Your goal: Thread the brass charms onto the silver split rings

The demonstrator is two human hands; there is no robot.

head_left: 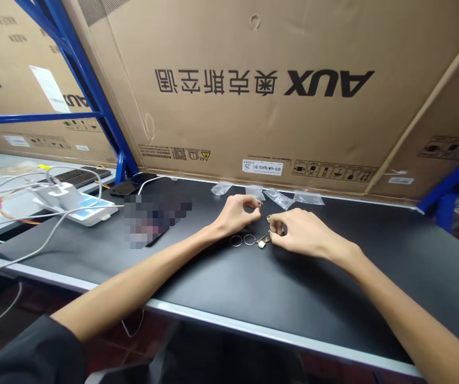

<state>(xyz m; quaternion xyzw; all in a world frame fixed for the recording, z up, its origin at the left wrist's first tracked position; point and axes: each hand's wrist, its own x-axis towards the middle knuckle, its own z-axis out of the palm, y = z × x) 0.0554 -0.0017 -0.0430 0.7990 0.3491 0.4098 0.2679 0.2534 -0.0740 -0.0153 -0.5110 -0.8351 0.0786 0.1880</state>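
Note:
My left hand [237, 214] is raised a little over the black tabletop, thumb and forefinger pinched on a tiny object I cannot make out. Close to its right, my right hand [299, 232] pinches a small gold-coloured metal piece [269, 218] at its fingertips. On the table below and between the hands lie a silver ring [236, 241], a second silver ring [249, 240] and a small shiny metal charm [263, 242] beside the second ring. The fingers of my right hand partly hide the area next to the charm.
Several clear plastic bags [279, 198] lie along the back edge, before a large cardboard box [221, 122]. A white power strip [89, 209] with cables, a dark phone [127, 186] and a pixelated object [149, 221] are at left. Blue rack posts [111, 117] flank the table [229, 288].

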